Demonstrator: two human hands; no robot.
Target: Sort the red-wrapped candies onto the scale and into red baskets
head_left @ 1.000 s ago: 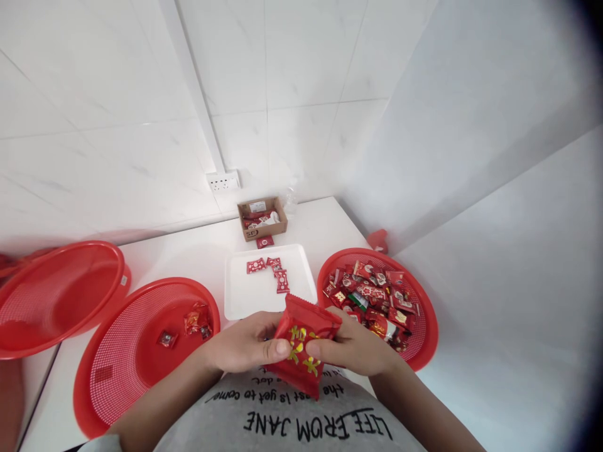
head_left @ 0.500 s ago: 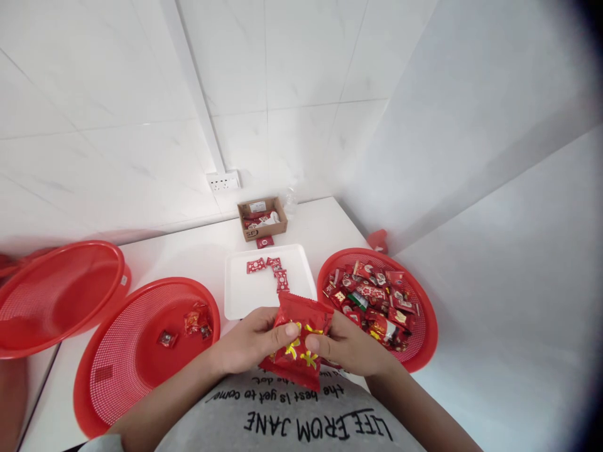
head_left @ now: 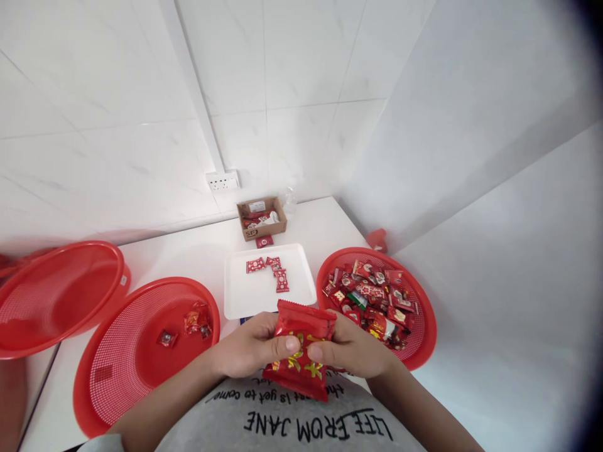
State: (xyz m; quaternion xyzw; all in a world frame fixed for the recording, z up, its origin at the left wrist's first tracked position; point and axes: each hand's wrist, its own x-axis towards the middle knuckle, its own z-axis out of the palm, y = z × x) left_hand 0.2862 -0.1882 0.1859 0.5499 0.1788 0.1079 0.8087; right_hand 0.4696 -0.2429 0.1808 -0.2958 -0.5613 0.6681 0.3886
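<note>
A red snack packet [head_left: 304,351] with yellow lettering is held in front of my shirt. My left hand [head_left: 254,346] grips its left side, thumb lying across the front. On the opposite side my right hand [head_left: 353,348] closes round it the same way; the fingers of both are partly hidden behind the packet. Just beyond lies a white tray [head_left: 240,289] with several small red wrapped sweets [head_left: 281,280]. To the right, a red basket [head_left: 426,314] holds a heap of mixed packets [head_left: 372,292]. The red basket [head_left: 98,339] on the left has a few wrapped sweets [head_left: 195,320] inside.
Against the wall stands a small cardboard box [head_left: 264,232] with red packets inside and one red packet [head_left: 264,242] before it. Another red basket [head_left: 61,295] is at the far left. A wall socket [head_left: 223,181] sits above the white table [head_left: 311,220].
The snack packet has dropped slightly and tilted a little in my hands, with its top edge lower. Both hands keep their hold, and the baskets and tray stay put.
</note>
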